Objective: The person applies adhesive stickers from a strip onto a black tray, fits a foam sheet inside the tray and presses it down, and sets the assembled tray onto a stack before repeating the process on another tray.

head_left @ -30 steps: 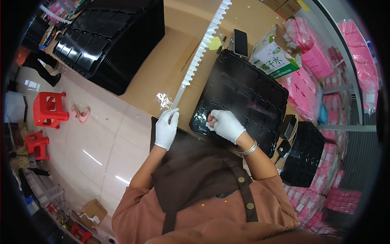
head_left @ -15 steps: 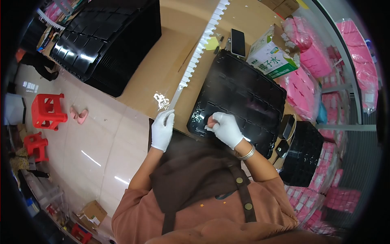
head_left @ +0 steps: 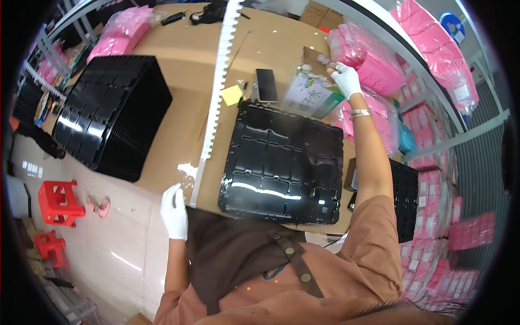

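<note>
Working on black tray [head_left: 284,162], maybe halfway; holding up right hand [head_left: 347,81] at one o'clock, can't tell grip; hanging left hand [head_left: 174,214] loose.

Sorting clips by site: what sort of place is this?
Probably a packing or assembly workshop, judging by the broad workbench, the black tray in front of the person, with a tall tray stack to the left, and plastic-wrapped pink packs piled at right.

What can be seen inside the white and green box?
What look like pale scraps show at the open top of the box, near the gloved right hand. Anything deeper is covered by the front wall, so I cannot tell.
</note>
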The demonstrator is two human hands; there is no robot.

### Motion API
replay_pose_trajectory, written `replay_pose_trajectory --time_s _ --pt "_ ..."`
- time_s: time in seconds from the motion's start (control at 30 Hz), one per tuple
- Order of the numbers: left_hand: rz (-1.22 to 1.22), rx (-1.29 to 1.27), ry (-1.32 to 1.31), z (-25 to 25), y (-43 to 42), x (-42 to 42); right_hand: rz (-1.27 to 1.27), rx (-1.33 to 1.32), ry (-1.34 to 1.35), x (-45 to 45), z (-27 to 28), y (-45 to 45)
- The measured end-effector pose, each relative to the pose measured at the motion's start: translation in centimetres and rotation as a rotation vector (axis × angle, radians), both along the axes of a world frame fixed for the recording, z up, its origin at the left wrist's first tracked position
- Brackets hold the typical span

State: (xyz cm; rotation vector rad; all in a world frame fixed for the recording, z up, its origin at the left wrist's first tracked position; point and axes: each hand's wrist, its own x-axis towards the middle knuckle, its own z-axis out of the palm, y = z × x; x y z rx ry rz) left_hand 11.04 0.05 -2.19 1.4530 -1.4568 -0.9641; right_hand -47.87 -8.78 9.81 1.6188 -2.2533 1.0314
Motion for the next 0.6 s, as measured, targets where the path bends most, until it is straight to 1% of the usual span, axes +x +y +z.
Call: replay_pose_trajectory --time_s 0.03,0.07,0.1,0.13,0.17,0.2,0.23,0.27,0.3,0.33,0.37,0.4,0.43,0.47,0.5,0.53,0.57,0.6 --pt "-0.001 -0.037 -0.035 -0.3 -0.2 0.5 -0.005 -0.092 0.069 -0.1 0.6 1.3" --pt "-0.005 -0.071 -0.071 -0.7 -0.3 1.2 -0.084 -0.063 0.024 -0.9 0.9 2.9" --pt "0.011 -0.021 0.018 -0.7 -0.4 1.5 -0.165 -0.034 -0.022 -2.1 1.3 4.9" --pt "0.023 0.008 0.011 -0.8 -0.7 1.9 -0.245 -0.006 -0.071 -3.4 1.4 6.8" --pt "0.040 0.035 0.003 -0.9 -1.0 2.2 -0.325 0.014 -0.027 -6.0 -0.2 8.5" --pt "0.062 0.061 -0.007 -0.9 -1.4 2.2 -0.401 0.034 0.016 -8.8 -3.0 10.0" --pt "0.090 0.118 0.010 -0.7 -1.7 1.9 -0.499 0.176 -0.004 -9.9 -5.1 11.2" --pt "0.048 0.049 -0.051 -0.4 -2.0 1.2 -0.587 0.317 -0.026 -10.5 -7.5 12.4" --pt "0.019 -0.024 -0.112 0.0 -2.3 0.3 -0.494 0.496 0.031 -12.0 -10.9 13.4" --pt "0.004 -0.097 -0.176 0.5 -2.6 -0.5 -0.427 0.731 0.073 -12.1 -13.4 13.9" --pt "0.008 -0.074 -0.131 0.9 -2.7 -1.5 -0.355 0.425 -0.005 -11.3 -16.6 15.8" --pt "-0.022 -0.087 -0.180 2.5 -2.5 -2.8 -0.435 0.460 -0.049 -9.0 -14.7 15.8" --pt "-0.054 -0.130 -0.224 4.2 -2.3 -4.1 -0.416 0.489 -0.094 -8.5 -14.0 15.7" --pt "-0.087 -0.192 -0.248 4.6 -2.1 -4.6 -0.376 0.432 -0.030 -10.1 -16.5 15.9" --pt "-0.084 -0.169 -0.279 4.8 -1.9 -5.0 -0.376 0.413 -0.145 -9.6 -16.2 15.8" --pt "-0.072 -0.141 -0.245 5.3 -1.6 -5.6 -0.314 0.306 -0.110 -10.3 -17.2 16.3" --pt "-0.119 -0.137 -0.257 6.6 -1.4 -5.9 -0.337 0.305 -0.199 -10.9 -17.5 16.3" --pt "-0.148 -0.180 -0.243 6.7 -1.5 -6.1 -0.284 0.242 -0.100 -13.7 -19.8 16.6"
